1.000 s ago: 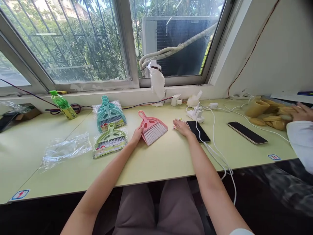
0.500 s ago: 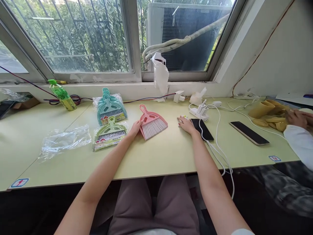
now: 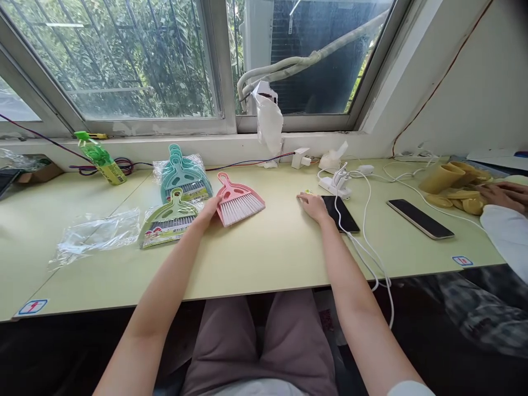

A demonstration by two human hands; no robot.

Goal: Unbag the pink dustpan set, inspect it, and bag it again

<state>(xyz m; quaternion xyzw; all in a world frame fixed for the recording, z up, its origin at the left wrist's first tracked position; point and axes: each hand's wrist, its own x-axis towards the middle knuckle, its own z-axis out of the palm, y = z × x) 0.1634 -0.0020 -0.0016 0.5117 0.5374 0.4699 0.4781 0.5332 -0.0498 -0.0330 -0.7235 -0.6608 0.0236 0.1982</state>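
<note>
My left hand is closed on the left edge of a pink dustpan-and-brush set, which lies on the table with its white bristles toward me. Just left of that hand is a green dustpan-and-brush set in clear wrapping with a printed card. Behind it lie stacked teal dustpan-and-brush sets, also wrapped. My right hand rests on the table, fingers stretched forward beside a small yellow-green item. That item is too small to name. A black phone-like device lies against the right hand's outer side.
A crumpled clear plastic bag is at the left, near a green bottle. White cables run from a power strip over the table's front edge. Another phone and yellow objects lie right, by another person's hands.
My left hand has slid the pink set leftward, and the green set and plastic bag have shifted left too. My right hand stays in place, its fingers slightly less spread.
</note>
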